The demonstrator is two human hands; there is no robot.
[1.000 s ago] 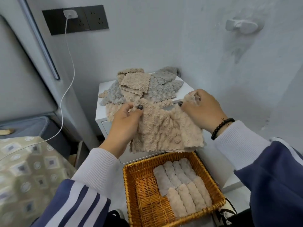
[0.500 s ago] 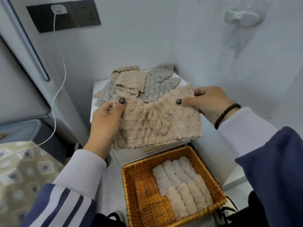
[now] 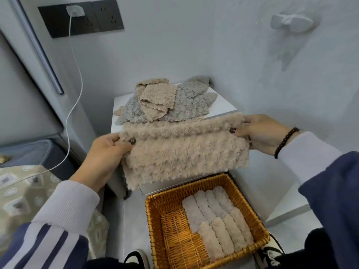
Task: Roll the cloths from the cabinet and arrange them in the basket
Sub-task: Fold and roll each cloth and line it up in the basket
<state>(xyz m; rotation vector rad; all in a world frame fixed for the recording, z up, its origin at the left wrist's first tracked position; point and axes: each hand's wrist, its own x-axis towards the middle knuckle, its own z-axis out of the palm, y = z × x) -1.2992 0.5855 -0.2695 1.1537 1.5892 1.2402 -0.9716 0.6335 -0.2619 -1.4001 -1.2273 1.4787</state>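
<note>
I hold a fluffy beige cloth stretched out in the air in front of the white cabinet, its top edge folded over towards me. My left hand pinches its left end and my right hand pinches its right end. Behind it, a loose pile of grey and beige cloths lies on the cabinet top. Below, a wicker basket stands on the floor with several rolled cloths, grey and beige, lined up in its right half.
A bed with a patterned cover is at the left. A white charger cable hangs from a dark wall socket. My shoes are beside the basket. A white hook is on the wall.
The beige cloth has been lifted and pulled wide between both hands, and its top edge is now folded over. My hands have moved farther apart.
</note>
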